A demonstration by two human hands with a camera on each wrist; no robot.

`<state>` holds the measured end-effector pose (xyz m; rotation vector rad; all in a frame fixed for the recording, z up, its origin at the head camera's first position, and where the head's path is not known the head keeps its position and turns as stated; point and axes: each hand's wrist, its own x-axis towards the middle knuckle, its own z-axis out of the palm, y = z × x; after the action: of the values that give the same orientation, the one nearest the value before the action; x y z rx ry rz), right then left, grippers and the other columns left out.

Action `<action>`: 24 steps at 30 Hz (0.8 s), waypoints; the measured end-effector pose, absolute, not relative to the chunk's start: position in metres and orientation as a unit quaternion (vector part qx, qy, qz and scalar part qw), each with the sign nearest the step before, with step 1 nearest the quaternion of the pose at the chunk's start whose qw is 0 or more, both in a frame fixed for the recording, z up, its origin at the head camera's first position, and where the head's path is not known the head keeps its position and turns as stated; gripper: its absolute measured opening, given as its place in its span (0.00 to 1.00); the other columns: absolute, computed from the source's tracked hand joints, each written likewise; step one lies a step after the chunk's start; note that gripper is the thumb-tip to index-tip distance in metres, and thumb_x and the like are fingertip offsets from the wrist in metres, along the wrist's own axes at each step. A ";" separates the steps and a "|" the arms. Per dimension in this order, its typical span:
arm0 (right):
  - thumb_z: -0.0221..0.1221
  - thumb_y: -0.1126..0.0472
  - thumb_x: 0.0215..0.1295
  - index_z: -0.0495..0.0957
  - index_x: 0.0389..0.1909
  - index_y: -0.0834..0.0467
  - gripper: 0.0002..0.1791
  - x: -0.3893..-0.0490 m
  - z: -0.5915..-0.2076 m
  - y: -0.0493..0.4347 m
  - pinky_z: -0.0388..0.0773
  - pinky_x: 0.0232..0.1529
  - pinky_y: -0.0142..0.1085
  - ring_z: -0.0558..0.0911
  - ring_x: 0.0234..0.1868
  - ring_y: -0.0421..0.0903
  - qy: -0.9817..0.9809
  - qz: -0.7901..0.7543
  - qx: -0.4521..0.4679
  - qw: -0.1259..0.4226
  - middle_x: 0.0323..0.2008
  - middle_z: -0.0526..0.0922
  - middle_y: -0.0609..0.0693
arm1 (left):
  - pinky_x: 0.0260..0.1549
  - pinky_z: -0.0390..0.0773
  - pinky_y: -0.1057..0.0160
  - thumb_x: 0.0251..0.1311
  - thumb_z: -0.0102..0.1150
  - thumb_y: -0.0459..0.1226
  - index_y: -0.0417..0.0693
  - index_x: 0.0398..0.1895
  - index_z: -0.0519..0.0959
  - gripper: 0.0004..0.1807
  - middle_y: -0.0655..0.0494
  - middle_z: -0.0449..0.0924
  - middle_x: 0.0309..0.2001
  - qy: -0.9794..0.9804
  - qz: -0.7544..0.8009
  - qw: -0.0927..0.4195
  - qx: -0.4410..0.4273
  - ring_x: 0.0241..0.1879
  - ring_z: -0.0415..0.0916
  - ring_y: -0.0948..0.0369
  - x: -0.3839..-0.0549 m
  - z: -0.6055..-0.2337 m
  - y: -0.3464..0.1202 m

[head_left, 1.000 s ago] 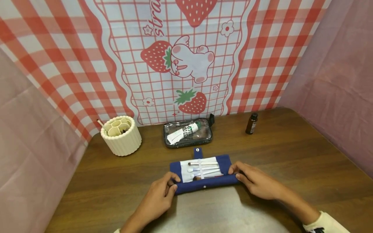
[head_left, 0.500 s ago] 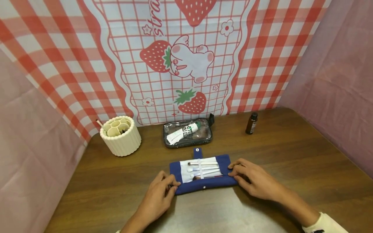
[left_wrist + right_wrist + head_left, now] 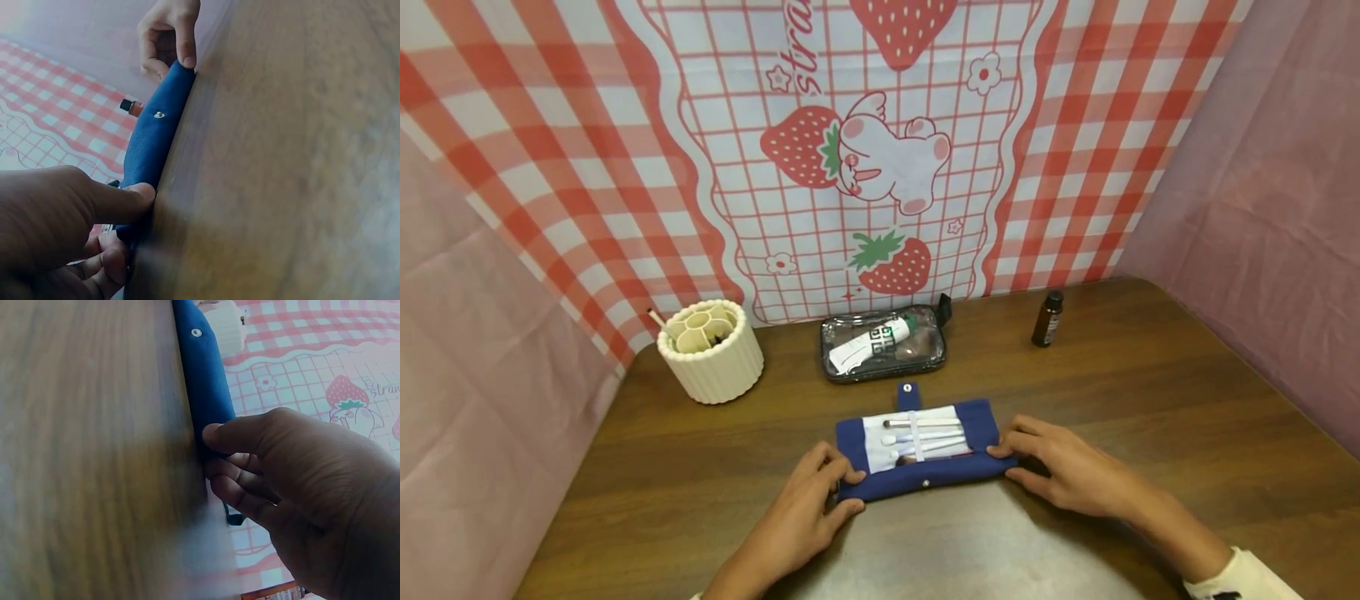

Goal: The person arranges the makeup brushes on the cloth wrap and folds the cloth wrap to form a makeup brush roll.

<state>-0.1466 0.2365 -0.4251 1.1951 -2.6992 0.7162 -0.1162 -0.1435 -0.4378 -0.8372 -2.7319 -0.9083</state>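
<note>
A navy blue brush roll (image 3: 925, 477) lies partly rolled on the table, its near edge folded into a thick band with a metal snap. Several makeup brushes (image 3: 925, 437) show on its white lining under a pale strap. At the left end of the folded band, my left hand (image 3: 808, 508) pinches the cloth between thumb and fingers. My right hand (image 3: 1063, 467) grips the opposite end the same way. In the left wrist view the thumb presses the front of the blue roll (image 3: 153, 137). The right wrist view has the thumb on the roll (image 3: 206, 375) too, with fingers behind.
Behind the roll lies a clear black-edged pouch (image 3: 883, 343) with a white tube inside. A ribbed cream holder (image 3: 713, 362) stands at the back left, a small dark bottle (image 3: 1047, 319) at the back right. A checked strawberry cloth (image 3: 887, 167) hangs behind the wooden table (image 3: 1150, 383).
Both hands have shifted their finger positions slightly at the ends of the roll. The left thumb now lies lower, by the front edge. The roll stays in nearly the same place.
</note>
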 end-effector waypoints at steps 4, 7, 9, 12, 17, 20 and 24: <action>0.64 0.60 0.68 0.81 0.55 0.43 0.16 -0.147 -0.426 0.236 0.80 0.42 0.37 0.79 0.44 0.34 -0.885 0.247 0.390 0.066 0.47 0.77 0.34 | 0.40 0.74 0.65 0.57 0.72 0.34 0.52 0.42 0.83 0.12 0.64 0.71 0.42 -0.894 -0.305 0.114 -0.306 0.40 0.69 0.67 -0.117 -0.441 -0.144; 0.63 0.59 0.69 0.79 0.55 0.43 0.15 -0.148 -0.428 0.236 0.80 0.44 0.39 0.80 0.46 0.35 -0.884 0.267 0.376 0.069 0.48 0.80 0.34 | 0.41 0.75 0.64 0.58 0.71 0.32 0.50 0.42 0.83 0.11 0.63 0.72 0.42 -0.887 -0.304 0.138 -0.319 0.41 0.70 0.67 -0.118 -0.443 -0.144; 0.63 0.59 0.70 0.78 0.54 0.44 0.14 -0.149 -0.429 0.236 0.80 0.42 0.38 0.81 0.44 0.35 -0.883 0.286 0.366 0.067 0.47 0.81 0.35 | 0.42 0.75 0.63 0.59 0.69 0.31 0.49 0.43 0.82 0.10 0.62 0.73 0.41 -0.884 -0.301 0.151 -0.324 0.42 0.71 0.67 -0.118 -0.443 -0.144; 0.62 0.59 0.70 0.77 0.52 0.44 0.13 -0.150 -0.431 0.234 0.79 0.40 0.36 0.81 0.40 0.34 -0.882 0.312 0.347 0.062 0.44 0.82 0.35 | 0.44 0.75 0.62 0.62 0.66 0.30 0.46 0.43 0.82 0.08 0.61 0.73 0.40 -0.883 -0.293 0.167 -0.326 0.42 0.72 0.66 -0.119 -0.444 -0.143; 0.59 0.60 0.72 0.76 0.49 0.43 0.09 -0.149 -0.433 0.228 0.78 0.42 0.38 0.80 0.41 0.34 -0.892 0.327 0.308 0.057 0.44 0.82 0.34 | 0.42 0.75 0.62 0.64 0.62 0.29 0.44 0.40 0.82 0.05 0.62 0.72 0.37 -0.895 -0.279 0.166 -0.305 0.39 0.70 0.67 -0.117 -0.443 -0.140; 0.59 0.63 0.72 0.76 0.48 0.43 0.11 -0.148 -0.433 0.224 0.78 0.41 0.38 0.79 0.39 0.34 -0.897 0.323 0.295 0.062 0.43 0.81 0.34 | 0.41 0.76 0.62 0.64 0.62 0.29 0.46 0.39 0.80 0.04 0.64 0.72 0.37 -0.902 -0.286 0.154 -0.285 0.38 0.70 0.67 -0.117 -0.443 -0.138; 0.64 0.66 0.65 0.77 0.44 0.45 0.14 -0.146 -0.433 0.220 0.79 0.40 0.39 0.79 0.40 0.35 -0.900 0.287 0.310 0.106 0.41 0.81 0.36 | 0.34 0.74 0.64 0.65 0.63 0.31 0.51 0.44 0.79 0.09 0.67 0.70 0.34 -0.904 -0.326 0.128 -0.247 0.33 0.69 0.69 -0.118 -0.442 -0.136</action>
<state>-0.1456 0.2200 -0.4327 0.9128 -2.6510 0.8459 -0.1184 -0.1365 -0.4425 -0.7179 -2.6282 -0.9474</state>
